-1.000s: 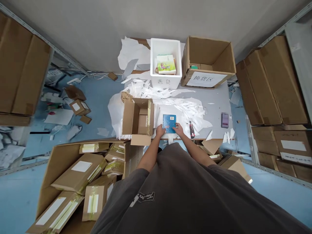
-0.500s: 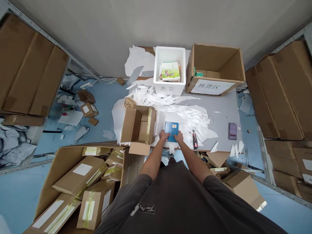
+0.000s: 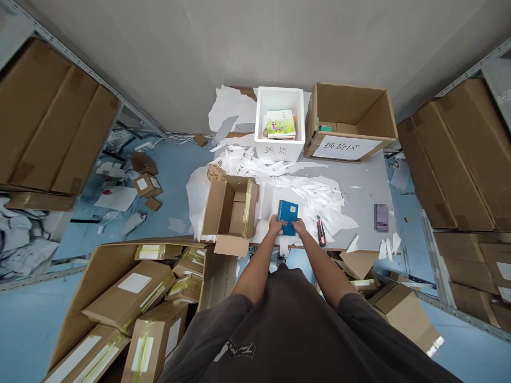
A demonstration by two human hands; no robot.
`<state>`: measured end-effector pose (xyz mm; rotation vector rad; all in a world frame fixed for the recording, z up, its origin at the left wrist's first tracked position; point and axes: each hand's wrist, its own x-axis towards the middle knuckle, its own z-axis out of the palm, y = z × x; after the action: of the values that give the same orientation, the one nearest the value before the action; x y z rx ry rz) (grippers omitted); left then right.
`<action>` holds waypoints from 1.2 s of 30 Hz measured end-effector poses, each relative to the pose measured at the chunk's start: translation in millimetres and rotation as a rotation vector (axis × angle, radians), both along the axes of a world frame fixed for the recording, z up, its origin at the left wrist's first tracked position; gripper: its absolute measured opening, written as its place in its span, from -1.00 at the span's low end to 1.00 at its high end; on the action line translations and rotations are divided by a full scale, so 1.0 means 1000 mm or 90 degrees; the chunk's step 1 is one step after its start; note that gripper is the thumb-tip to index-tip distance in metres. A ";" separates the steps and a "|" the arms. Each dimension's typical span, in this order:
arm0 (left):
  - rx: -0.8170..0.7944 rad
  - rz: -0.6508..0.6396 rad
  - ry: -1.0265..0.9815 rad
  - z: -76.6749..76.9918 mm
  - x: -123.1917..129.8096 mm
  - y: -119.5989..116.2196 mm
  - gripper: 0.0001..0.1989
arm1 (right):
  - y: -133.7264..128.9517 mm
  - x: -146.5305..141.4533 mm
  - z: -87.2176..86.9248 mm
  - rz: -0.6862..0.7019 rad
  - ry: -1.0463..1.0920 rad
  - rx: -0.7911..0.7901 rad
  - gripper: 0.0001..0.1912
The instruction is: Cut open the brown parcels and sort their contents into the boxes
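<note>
The blue book (image 3: 288,211) sits between left fingers (image 3: 277,224) and right fingers (image 3: 297,225)

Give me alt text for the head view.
A person's left hand and right hand hold a blue book at a table, between an open carton and a red-and-black cutter. Beyond are paper scraps, a white bin of books and a larger carton.

blue book (image 3: 288,214) — print unreadably small | phone (image 3: 381,218) — screen blurred
</note>
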<state>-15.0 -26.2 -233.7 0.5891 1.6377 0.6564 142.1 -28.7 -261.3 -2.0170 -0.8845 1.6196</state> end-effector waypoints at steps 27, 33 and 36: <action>0.568 -0.179 0.018 0.172 0.019 0.020 -0.05 | 0.006 0.009 0.188 0.007 0.195 0.489 -0.29; 0.531 -0.143 -0.251 0.184 -0.008 0.037 -0.02 | -0.002 0.024 0.201 0.016 0.124 0.535 -0.27; 0.460 -0.132 -0.361 0.185 -0.029 0.038 0.02 | 0.007 0.040 0.202 -0.116 0.104 0.458 -0.21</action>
<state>-43.6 11.5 -48.3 0.9652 0.7712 1.1453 182.5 -21.9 -59.6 -1.3951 -1.0019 1.1211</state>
